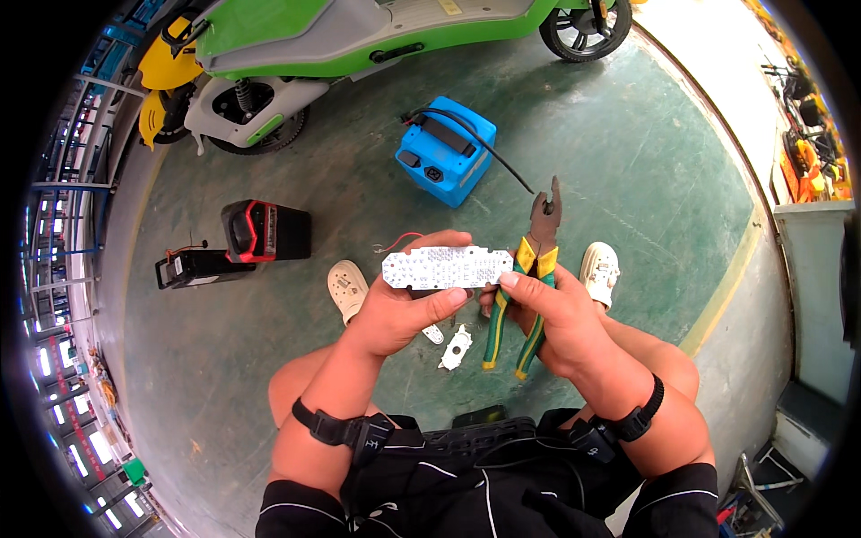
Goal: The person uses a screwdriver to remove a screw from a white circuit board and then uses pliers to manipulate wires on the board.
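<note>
Between my two hands is a long white circuit board (446, 267) with clipped corners and rows of small parts, held level over the floor. My left hand (414, 303) grips its left end, thumb along the lower edge, fingers behind. A thin red wire (401, 240) sticks out above that hand. My right hand (549, 305) pinches the board's right end with the thumb and also holds combination pliers (538, 260) with green and yellow handles. The pliers' jaws point away from me, slightly parted. Below the board, a white plastic piece (456, 348) lies on the floor.
A blue battery case (446, 151) with a black cable stands ahead. To the left are a black and red battery case (266, 230) and a black box (199, 267). A green scooter (359, 45) stands at the back; a grey cabinet (814, 296) is at the right.
</note>
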`<action>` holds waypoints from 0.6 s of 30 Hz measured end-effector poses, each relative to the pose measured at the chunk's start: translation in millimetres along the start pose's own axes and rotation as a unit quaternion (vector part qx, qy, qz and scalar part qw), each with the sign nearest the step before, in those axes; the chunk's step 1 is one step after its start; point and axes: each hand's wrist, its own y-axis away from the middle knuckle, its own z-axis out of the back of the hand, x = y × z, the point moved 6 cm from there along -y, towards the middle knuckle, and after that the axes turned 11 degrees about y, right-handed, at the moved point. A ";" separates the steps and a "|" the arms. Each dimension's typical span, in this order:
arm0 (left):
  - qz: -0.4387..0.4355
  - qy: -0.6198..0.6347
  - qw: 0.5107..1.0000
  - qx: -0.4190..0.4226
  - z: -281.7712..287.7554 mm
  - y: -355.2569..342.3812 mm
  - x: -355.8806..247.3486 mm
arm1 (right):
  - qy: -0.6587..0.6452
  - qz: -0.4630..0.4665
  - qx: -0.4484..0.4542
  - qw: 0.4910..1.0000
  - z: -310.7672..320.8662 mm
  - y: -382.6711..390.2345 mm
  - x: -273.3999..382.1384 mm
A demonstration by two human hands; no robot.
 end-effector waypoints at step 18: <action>0.021 0.018 1.000 0.008 6.0 -8.5 5.1 | 0.076 0.008 -0.083 0.994 14.6 -7.9 -3.4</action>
